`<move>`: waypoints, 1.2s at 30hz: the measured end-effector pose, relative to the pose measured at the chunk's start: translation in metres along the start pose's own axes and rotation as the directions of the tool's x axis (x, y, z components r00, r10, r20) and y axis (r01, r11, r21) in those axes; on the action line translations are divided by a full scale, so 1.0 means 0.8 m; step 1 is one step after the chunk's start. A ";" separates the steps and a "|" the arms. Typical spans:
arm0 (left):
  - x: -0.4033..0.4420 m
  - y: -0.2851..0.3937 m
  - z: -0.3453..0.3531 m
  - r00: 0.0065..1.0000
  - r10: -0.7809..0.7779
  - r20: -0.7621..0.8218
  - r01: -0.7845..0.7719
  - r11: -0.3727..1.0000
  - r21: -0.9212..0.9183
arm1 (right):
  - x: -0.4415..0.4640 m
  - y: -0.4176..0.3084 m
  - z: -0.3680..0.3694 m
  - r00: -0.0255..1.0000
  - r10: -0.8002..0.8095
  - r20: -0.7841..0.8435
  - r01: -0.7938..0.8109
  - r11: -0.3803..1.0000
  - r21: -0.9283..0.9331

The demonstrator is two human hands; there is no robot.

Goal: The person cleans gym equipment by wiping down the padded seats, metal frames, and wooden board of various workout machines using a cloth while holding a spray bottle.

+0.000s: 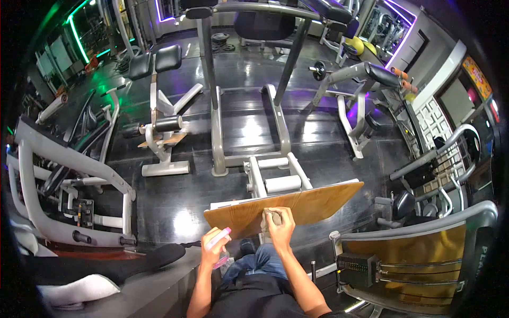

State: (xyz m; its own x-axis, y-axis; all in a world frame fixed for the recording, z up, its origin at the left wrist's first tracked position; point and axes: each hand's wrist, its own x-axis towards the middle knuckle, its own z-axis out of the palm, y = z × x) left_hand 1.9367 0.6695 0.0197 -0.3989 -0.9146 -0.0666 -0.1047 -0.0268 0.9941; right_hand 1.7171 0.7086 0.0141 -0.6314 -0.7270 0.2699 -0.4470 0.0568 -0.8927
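Observation:
My left hand [212,247] is wrapped round a spray bottle with a pink and white top [218,238]; its lower part shows pink below my fingers. My right hand [281,227] is closed on a crumpled greyish cloth [271,218], which lies against the wooden board [318,205]. This brown board is tilted and fixed to a pale metal frame with a white roller [282,184]. The spray bottle is to the left of the cloth, near the board's lower left edge.
A tall grey frame [218,132] rises beyond the board. To the left stand a padded bench machine [168,57] and a white-framed machine [79,159]. On the right are a weight-stack machine [360,270] and a bench with a dark pad [379,74]. The black floor [185,217] is shiny.

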 end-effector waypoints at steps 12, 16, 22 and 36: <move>-0.046 -0.003 -0.035 0.988 0.013 -0.154 -0.015 1.000 -0.008 | -0.059 0.062 0.045 0.924 -0.208 0.320 0.254 0.961 -0.108; -0.053 -0.009 -0.039 0.985 0.017 -0.170 -0.016 1.000 0.006 | -0.045 0.047 0.039 0.918 -0.229 0.324 0.267 0.960 -0.078; -0.057 -0.013 -0.041 0.989 0.037 -0.142 -0.042 0.999 -0.034 | 0.002 -0.024 0.044 0.885 -0.430 0.180 0.438 0.899 -0.001; -0.075 -0.022 -0.038 0.979 0.071 -0.193 -0.075 0.997 -0.015 | -0.060 0.053 0.077 0.847 -0.267 0.460 0.303 0.953 -0.003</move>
State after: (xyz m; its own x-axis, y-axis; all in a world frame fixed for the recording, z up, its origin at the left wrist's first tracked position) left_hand 1.9904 0.7126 0.0085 -0.2221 -0.9748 0.0214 -0.0611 0.0359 0.9975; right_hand 1.7676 0.7040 -0.0586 -0.1234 -0.9456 0.3011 -0.6188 -0.1639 -0.7683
